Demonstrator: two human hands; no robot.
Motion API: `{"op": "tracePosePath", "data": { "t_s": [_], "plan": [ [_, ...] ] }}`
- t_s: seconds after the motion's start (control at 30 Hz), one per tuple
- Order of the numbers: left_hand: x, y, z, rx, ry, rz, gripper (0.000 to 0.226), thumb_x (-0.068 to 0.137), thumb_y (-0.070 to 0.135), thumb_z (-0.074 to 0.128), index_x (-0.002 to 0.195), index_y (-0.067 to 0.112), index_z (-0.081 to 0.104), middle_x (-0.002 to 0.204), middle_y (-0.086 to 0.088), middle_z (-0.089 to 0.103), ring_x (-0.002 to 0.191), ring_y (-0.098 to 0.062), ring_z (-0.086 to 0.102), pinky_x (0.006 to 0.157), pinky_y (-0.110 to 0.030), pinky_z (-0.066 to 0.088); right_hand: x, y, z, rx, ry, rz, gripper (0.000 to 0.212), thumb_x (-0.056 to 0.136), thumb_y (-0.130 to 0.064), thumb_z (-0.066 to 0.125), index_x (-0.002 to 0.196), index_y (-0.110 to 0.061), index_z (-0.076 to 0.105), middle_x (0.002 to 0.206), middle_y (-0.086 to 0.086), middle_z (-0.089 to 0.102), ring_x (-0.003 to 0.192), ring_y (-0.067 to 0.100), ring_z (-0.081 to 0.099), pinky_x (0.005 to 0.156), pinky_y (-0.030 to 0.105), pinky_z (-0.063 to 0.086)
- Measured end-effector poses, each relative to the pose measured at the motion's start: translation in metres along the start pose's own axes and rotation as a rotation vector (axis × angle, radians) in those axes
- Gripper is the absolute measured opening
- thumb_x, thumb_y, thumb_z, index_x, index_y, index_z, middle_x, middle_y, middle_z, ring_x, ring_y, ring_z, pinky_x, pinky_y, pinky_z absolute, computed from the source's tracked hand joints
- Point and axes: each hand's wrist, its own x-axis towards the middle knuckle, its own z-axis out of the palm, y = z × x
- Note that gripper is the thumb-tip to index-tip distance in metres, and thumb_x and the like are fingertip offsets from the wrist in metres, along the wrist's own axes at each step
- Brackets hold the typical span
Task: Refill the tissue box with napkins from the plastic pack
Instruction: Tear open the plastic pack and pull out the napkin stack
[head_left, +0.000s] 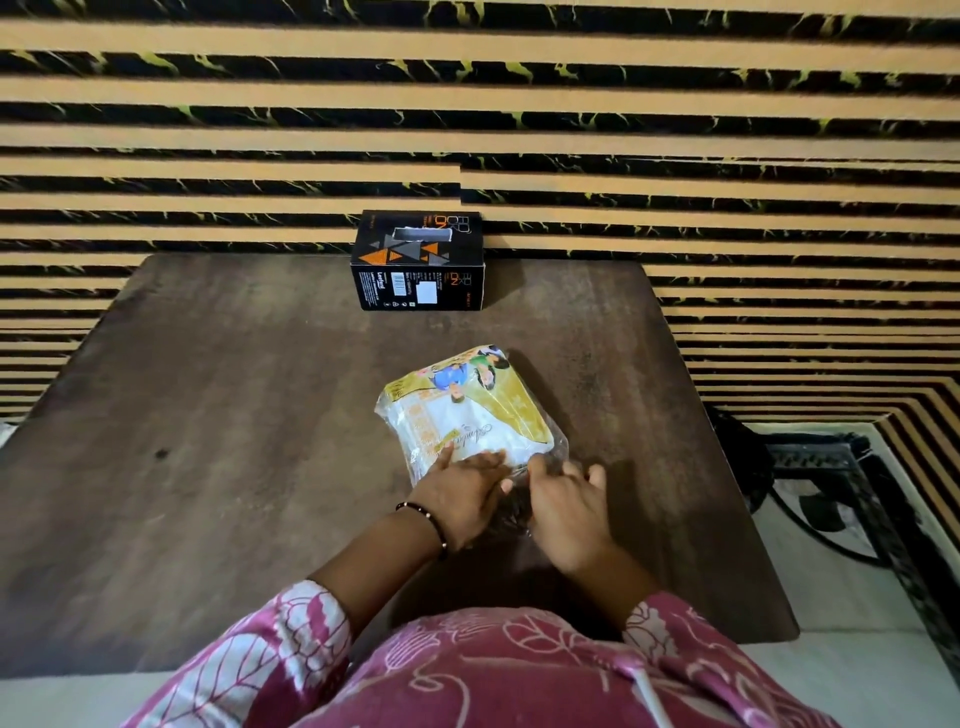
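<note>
"ON" on tissue box (418, 260) (rest illegible)

Warm, fairly dim indoor light gives the whole view an orange-brown cast. The dark wooden table (234, 415) shows a soft pale sheen on its far left part and darkens toward its near edge, where a shadow pools just in front of the person's body. The black tissue box (418, 260) casts a faint shadow to its right. Clear film on the napkin pack (467, 410) catches small glints. Wide-angle distortion bends the striped wall (675, 104) at the right edge. Focus is slightly soft throughout.
</note>
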Motion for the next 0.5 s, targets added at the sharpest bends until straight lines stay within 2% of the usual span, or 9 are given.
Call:
{"op": "tracePosePath", "data": {
  "t_s": [0.13, 0.23, 0.27, 0.33, 0.37, 0.4, 0.43, 0.5],
  "plan": [
    [-0.001, 0.000, -0.002, -0.006, 0.003, 0.007, 0.044, 0.099, 0.034, 0.023, 0.140, 0.023, 0.036, 0.153, 0.002, 0.029, 0.142, -0.011, 0.020, 0.116, -0.040, -0.008, 0.004, 0.012, -0.006, -0.084, 0.010, 0.051, 0.051, 0.083, -0.024, 0.060, 0.129, -0.014, 0.040, 0.119, 0.007, 0.065, 0.117, 0.028, 0.050, 0.097, 0.045, 0.031],
    [-0.002, 0.002, -0.001, -0.087, 0.059, -0.002, 0.044, 0.099, 0.033, 0.025, 0.140, 0.021, 0.038, 0.151, 0.002, 0.033, 0.141, -0.010, 0.023, 0.117, -0.038, -0.005, 0.001, 0.022, -0.017, -0.045, 0.015, 0.072, 0.045, 0.086, -0.029, 0.057, 0.128, -0.017, 0.045, 0.127, 0.005, 0.059, 0.120, 0.026, 0.048, 0.099, 0.042, 0.032],
    [-0.002, 0.002, -0.002, -0.141, 0.104, -0.011, 0.044, 0.099, 0.032, 0.026, 0.139, 0.020, 0.038, 0.150, 0.002, 0.035, 0.141, -0.010, 0.024, 0.117, -0.035, -0.004, -0.002, 0.023, -0.022, -0.004, 0.067, 0.054, 0.038, 0.087, -0.030, 0.056, 0.122, -0.018, 0.051, 0.123, 0.003, 0.060, 0.117, 0.025, 0.050, 0.097, 0.040, 0.034],
    [-0.002, 0.006, -0.006, -0.270, 0.215, -0.033, 0.042, 0.100, 0.031, 0.028, 0.138, 0.018, 0.040, 0.148, 0.000, 0.039, 0.140, -0.009, 0.026, 0.115, -0.027, -0.002, -0.012, 0.021, -0.028, 0.210, 0.243, -0.019, 0.014, 0.083, -0.029, 0.062, 0.092, -0.020, 0.062, 0.095, -0.001, 0.065, 0.095, 0.020, 0.056, 0.081, 0.033, 0.040],
    [-0.002, 0.009, -0.008, -0.333, 0.265, -0.052, 0.042, 0.100, 0.030, 0.028, 0.138, 0.018, 0.041, 0.146, 0.000, 0.041, 0.139, -0.009, 0.027, 0.114, -0.024, -0.001, -0.017, 0.018, -0.029, 0.342, 0.279, -0.029, 0.009, 0.079, -0.027, 0.067, 0.077, -0.020, 0.060, 0.080, -0.004, 0.062, 0.080, 0.016, 0.055, 0.071, 0.029, 0.040],
    [-0.003, 0.012, -0.011, -0.393, 0.303, -0.075, 0.041, 0.100, 0.029, 0.029, 0.137, 0.018, 0.042, 0.144, -0.001, 0.044, 0.139, -0.010, 0.029, 0.113, -0.022, 0.000, -0.021, 0.014, -0.028, 0.479, 0.274, -0.012, 0.014, 0.076, -0.025, 0.069, 0.069, -0.020, 0.058, 0.071, -0.006, 0.058, 0.071, 0.014, 0.053, 0.064, 0.026, 0.039],
    [-0.003, 0.015, -0.013, -0.449, 0.333, -0.096, 0.041, 0.100, 0.030, 0.029, 0.137, 0.019, 0.043, 0.142, -0.001, 0.046, 0.138, -0.012, 0.031, 0.114, -0.022, 0.002, -0.024, 0.011, -0.026, 0.589, 0.252, -0.017, 0.014, 0.076, -0.024, 0.068, 0.067, -0.020, 0.057, 0.069, -0.007, 0.057, 0.067, 0.013, 0.053, 0.061, 0.026, 0.041],
    [-0.001, 0.019, -0.015, -0.549, 0.374, -0.120, 0.039, 0.099, 0.031, 0.031, 0.134, 0.021, 0.047, 0.138, -0.002, 0.052, 0.135, -0.016, 0.038, 0.116, -0.025, 0.012, -0.026, 0.004, -0.017, 0.643, 0.185, -0.052, 0.003, 0.077, -0.022, 0.063, 0.077, -0.019, 0.063, 0.077, -0.003, 0.063, 0.074, 0.015, 0.058, 0.068, 0.026, 0.046]
  ]
}}
